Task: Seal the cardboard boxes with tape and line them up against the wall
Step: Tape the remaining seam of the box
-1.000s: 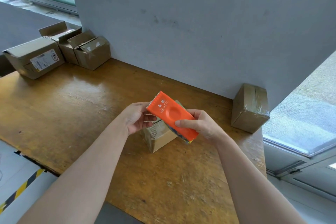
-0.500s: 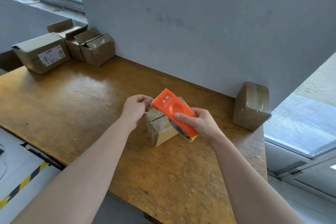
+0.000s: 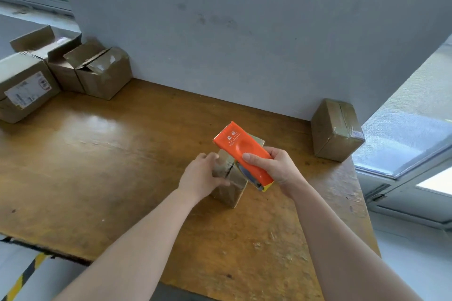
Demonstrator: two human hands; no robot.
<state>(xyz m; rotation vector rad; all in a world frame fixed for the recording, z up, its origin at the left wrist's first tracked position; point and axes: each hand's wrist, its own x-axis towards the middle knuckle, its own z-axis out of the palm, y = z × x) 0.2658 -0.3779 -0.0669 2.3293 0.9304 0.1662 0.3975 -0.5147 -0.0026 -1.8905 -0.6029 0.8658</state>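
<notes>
The left hand (image 3: pixel 201 176) grips the box (image 3: pixel 231 192) mid-table, fingers curled over its top edge and thumb on the near face. The right hand (image 3: pixel 278 170) is clamped round the orange dispenser (image 3: pixel 241 151), thumb pressed on top. The dispenser's toothed end points to 11 o'clock above the box. From here a sealed box (image 3: pixel 335 129) stands against the wall (image 3: pixel 244 32) at 2 o'clock. The open boxes (image 3: pixel 97 72) and a labelled box (image 3: pixel 24 88) sit at 10 o'clock.

The box looks small and light, so a hard pull on the tape could drag or tip it unless the left hand holds firm. Those left fingers lie near where a strip would likely run, so they could get taped down or nicked by the teeth. The box sits skewed on the table (image 3: pixel 122 154), which invites a crooked strip that misses the seam and leaves the flaps loose. The roll is hidden, so I cannot tell whether any tape is stuck down yet.
</notes>
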